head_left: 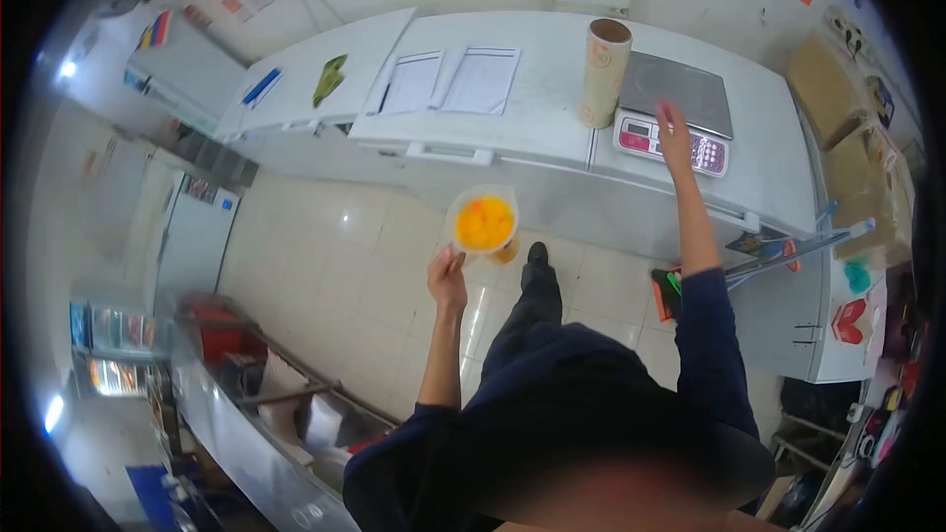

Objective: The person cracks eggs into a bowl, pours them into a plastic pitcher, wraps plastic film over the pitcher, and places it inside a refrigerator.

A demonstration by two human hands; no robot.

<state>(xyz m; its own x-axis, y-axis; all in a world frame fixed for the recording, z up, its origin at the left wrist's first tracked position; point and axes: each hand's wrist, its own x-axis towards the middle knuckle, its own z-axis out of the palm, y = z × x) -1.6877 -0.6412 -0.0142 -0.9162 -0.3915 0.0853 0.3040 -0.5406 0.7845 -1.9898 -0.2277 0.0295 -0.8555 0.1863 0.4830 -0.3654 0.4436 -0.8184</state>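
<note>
My left hand is closed on the rim of a clear plastic tub, which it holds out over the floor. Orange and yellow pieces, which look like cut fruit, fill the tub. My right hand is above the front of a digital scale, with its fingers stretched out and slightly blurred. Whether it touches the scale's keys I cannot tell. The scale's grey metal pan holds nothing. Just left of the scale, a tall roll of film stands upright.
Two paper sheets, a green cloth and a blue object lie on the long white counter. Cardboard boxes are stacked at its right end. A metal-edged unit with bags stands at lower left.
</note>
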